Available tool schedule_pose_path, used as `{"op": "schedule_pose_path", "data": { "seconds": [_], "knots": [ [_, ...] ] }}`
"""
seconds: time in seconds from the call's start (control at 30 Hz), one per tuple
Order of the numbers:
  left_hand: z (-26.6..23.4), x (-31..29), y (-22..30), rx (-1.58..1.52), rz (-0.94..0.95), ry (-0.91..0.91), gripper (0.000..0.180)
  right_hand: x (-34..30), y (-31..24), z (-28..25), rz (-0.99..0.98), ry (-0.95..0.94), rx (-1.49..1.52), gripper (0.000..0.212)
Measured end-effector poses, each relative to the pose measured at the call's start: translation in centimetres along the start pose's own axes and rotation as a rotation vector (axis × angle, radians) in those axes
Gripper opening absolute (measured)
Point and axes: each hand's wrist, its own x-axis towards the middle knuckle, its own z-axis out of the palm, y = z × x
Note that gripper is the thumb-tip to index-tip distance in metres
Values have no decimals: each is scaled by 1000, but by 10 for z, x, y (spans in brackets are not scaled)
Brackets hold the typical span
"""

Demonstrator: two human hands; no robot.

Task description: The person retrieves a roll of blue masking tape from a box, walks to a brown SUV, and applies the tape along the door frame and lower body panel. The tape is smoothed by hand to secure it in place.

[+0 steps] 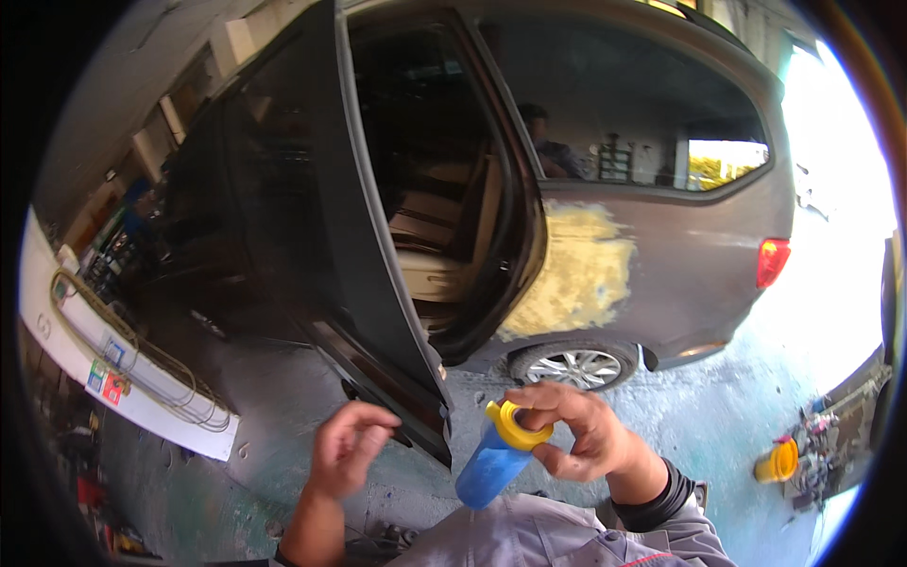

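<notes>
My right hand (581, 432) is closed on the yellow top of a blue bottle (487, 467), with the fingers and thumb around its rim. The bottle tilts, its base toward my lower left and its yellow top up by my fingers. To the left of it is my left hand (350, 448), holding nothing that I can see. Its index finger points toward the bottle, apart from it, and the other fingers are partly curled. Beyond both hands stands a brownish-grey car (694, 231) with a rough pale-yellow patch (576, 269) above its rear wheel (578, 365).
A dark car door (383, 236) stands open, its lower corner close beyond my left hand. To the left, a white panel (203, 430) carries looped cable (161, 354). At the right, a yellow container (777, 462) stands among clutter on the grey-green floor (680, 435).
</notes>
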Motion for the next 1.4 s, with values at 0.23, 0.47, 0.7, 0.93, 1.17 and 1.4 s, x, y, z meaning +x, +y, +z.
{"op": "schedule_pose_path", "data": {
  "seconds": [0.23,0.47,0.7,0.93,1.17,1.4],
  "knots": [
    [77,33,71,-60,105,-108,20,33,-19,10,-120,-64,-38,69],
    [89,41,132,351,372,46,5,45,-35,-1,-126,-51,-121,72],
    [75,84,220,608,691,325,7,57,-49,-22,76,-31,107,67],
    [-38,210,299,999,751,812,20,89,-77,-56,155,62,223,58],
    [-167,352,317,845,655,968,19,174,-123,-65,-27,278,126,52],
    [-234,460,273,785,462,1001,27,292,-138,-69,-109,404,53,39]
  ]
}}
